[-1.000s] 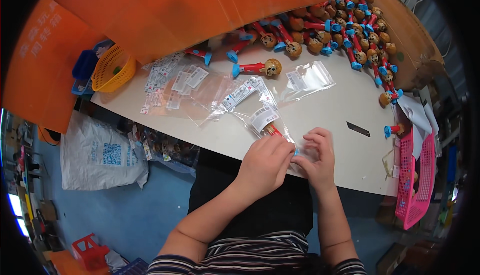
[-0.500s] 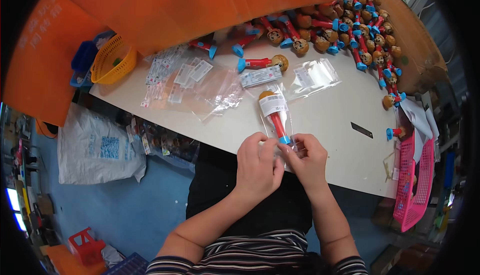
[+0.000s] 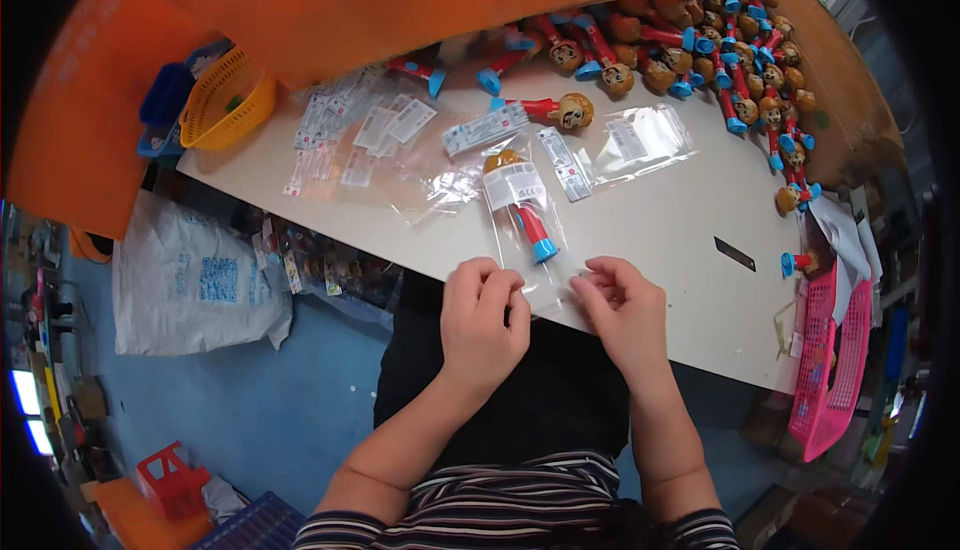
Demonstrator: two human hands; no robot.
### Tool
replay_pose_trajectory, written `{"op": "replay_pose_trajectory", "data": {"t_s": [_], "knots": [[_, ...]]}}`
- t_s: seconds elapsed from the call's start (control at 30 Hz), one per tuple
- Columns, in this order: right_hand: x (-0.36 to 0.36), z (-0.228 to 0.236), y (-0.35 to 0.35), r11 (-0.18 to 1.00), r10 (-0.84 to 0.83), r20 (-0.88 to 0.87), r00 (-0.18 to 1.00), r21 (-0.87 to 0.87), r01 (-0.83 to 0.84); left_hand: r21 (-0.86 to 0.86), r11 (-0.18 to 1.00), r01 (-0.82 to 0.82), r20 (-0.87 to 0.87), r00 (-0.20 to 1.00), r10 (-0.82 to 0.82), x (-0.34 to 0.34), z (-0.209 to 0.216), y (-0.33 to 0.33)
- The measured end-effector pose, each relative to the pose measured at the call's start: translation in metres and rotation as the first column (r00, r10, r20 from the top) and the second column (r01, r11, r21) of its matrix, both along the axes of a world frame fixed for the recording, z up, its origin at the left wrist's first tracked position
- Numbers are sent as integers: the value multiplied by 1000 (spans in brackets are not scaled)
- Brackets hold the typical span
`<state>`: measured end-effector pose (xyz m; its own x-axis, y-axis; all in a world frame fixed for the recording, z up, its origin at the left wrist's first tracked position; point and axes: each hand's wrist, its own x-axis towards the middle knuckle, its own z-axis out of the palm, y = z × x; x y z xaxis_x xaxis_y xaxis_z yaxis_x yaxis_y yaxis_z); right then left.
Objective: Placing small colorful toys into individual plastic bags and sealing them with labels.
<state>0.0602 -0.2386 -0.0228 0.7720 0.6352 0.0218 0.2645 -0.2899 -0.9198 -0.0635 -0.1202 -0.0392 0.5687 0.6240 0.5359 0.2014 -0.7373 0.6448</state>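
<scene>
Head: pale table bears bagged toy above blue floor.

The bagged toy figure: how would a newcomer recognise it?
Find the pale table, then the left hand and right hand at its near edge. Just beyond them lies the bagged toy figure, red and blue. Unlike the loose figures, it lies in clear plastic.

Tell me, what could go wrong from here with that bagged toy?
The clear bag reaches close to the near edge of the table, so a stray nudge might drag it and the toy figure off.
The dark, blade-like strip lies uncovered to the right of the right hand; if sharp, it might cause a nick.
A narrow printed slip near the bag looks loose and could get swept aside.
</scene>
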Motion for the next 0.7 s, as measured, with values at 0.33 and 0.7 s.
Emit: {"op": "replay_pose_trajectory", "data": {"t_s": [0.33, 0.7], "knots": [[15, 8, -4, 994, 94, -567, 818, 103, -43, 17, 975, 222, -50, 974, -221, 13, 3, -17], [13, 9, -3, 993, 28, -636, 771, 108, 52, 98, 965, 242, -2, 970, -243, 20, -10, -24]]}}
